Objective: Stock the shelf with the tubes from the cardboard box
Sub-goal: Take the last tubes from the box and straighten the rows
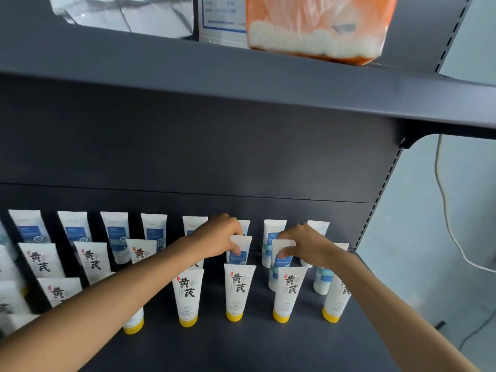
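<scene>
White tubes stand cap-down in rows on the dark shelf (268, 345). The back rows carry blue labels, the front rows black characters and yellow caps, such as one yellow-capped tube (238, 291). My left hand (220, 237) pinches the top of a blue-label tube (239, 251) in the middle row. My right hand (303, 245) pinches the top of another blue-label tube (279, 264) just to its right. Both tubes stand upright behind the front row. The cardboard box is out of sight.
An upper shelf (241, 87) overhangs close above, holding an orange plastic bag (316, 25) and white packages (120, 14). A slotted upright (375, 205) bounds the shelf on the right, with a white cable (445, 210) hanging beyond it.
</scene>
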